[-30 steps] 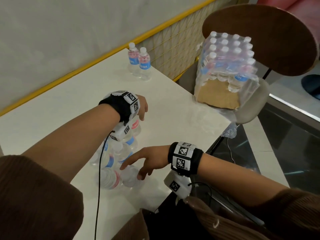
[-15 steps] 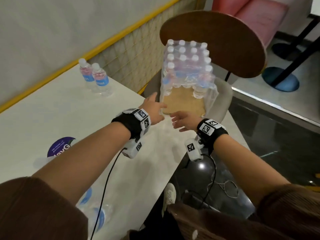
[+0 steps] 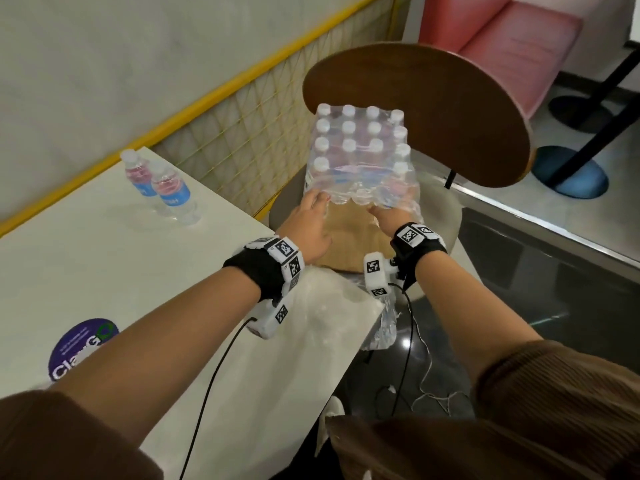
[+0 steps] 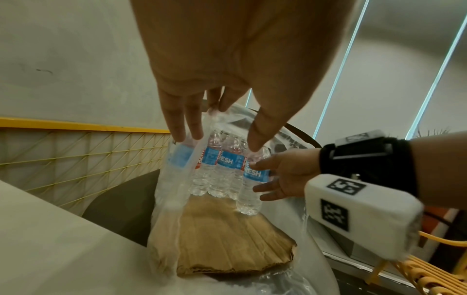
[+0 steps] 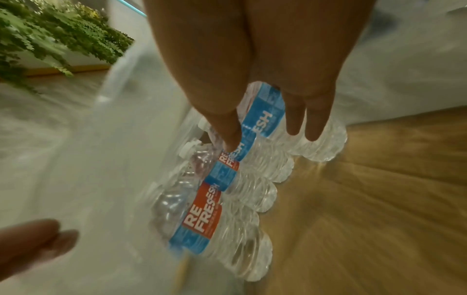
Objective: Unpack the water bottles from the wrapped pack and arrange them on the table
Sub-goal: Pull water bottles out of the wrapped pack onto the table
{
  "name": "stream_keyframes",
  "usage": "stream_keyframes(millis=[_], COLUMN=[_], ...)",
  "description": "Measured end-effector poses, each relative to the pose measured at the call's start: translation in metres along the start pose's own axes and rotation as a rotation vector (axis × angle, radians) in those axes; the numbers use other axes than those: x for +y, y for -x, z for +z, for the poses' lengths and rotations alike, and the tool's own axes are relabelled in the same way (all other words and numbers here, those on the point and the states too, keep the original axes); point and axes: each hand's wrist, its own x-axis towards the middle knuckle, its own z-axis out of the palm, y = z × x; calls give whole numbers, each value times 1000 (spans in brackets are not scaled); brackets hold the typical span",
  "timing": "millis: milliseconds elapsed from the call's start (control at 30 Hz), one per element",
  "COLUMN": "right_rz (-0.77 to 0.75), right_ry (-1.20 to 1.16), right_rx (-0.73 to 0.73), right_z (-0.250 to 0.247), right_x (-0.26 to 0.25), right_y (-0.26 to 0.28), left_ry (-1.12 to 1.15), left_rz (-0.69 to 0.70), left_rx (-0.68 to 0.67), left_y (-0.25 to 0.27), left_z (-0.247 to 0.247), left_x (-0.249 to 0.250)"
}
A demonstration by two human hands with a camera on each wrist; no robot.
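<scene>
The wrapped pack of water bottles (image 3: pixel 360 150) stands on a cardboard tray (image 3: pixel 349 237) on a chair seat past the table's end. Its clear wrap (image 4: pixel 171 195) is torn open at the near side. My left hand (image 3: pixel 317 206) reaches the pack's near left corner, its straight fingers (image 4: pixel 182 123) touching the loose film. My right hand (image 3: pixel 381 211) is at the near right corner, thumb and straight fingers either side of a blue-labelled bottle (image 5: pixel 262 119) in the front row. Two bottles (image 3: pixel 162 188) stand upright on the white table (image 3: pixel 86 265) by the wall.
The chair's round wooden back (image 3: pixel 433 109) rises behind the pack. A yellow-framed mesh panel (image 3: pixel 249 133) runs along the wall. Crumpled wrap (image 3: pixel 381 327) hangs off the table corner. A purple sticker (image 3: pixel 83 344) lies on the table near me.
Both hands left the bottles lying on the table near me and moved out to the pack on the chair. Half a second ago they were short of it; now they touch its open side.
</scene>
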Motion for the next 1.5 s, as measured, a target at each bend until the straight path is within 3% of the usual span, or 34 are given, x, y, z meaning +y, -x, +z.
stream_keyframes(millis=[67, 133, 200, 300, 400, 467, 533, 600, 700, 867, 1000, 1200, 1333, 1500], right_rz=[31, -23, -75, -98, -25, -149, -275, -271, -239, -255, -317, -264, -183, -247], right_ry=[99, 155, 294, 268, -157, -358, -402, -433, -266, 33, 102, 378, 243, 359], right_rx=[-40, -103, -100, -64, -43, -5, -128, -323, -493, -234, -134, -168, -133, -160], right_z=[2, 10, 8, 3, 20, 35, 50, 58, 55, 26, 27, 26, 26, 30], right_x=[17, 65, 81, 42, 27, 14, 11, 7, 1, -39, -71, -69, -69, -49], right_y=[-46, -151, -184, -69, -26, 6, 34, 57, 51, 14, -7, 3, -1, 14], left_ry=[16, 26, 39, 91, 189, 263, 358, 438, 488, 494, 518, 520, 490, 409], left_rz=[6, 16, 18, -31, -83, -101, -159, -225, -279, -326, -328, -346, -355, -360], left_rx=[9, 5, -6, -17, -18, 1, 24, 65, 110, 186, 202, 210, 194, 124], left_y=[-2, -2, -2, -6, -9, -11, -16, -21, -20, -2, 6, 20, 29, 42], left_z=[1, 2, 4, 9, 14, 18, 22, 25, 20, 12, 7, 0, -6, -14], left_x=[-2, -4, -6, -8, -5, 1, 4, 2, -9, -26, -34, -47, -55, -71])
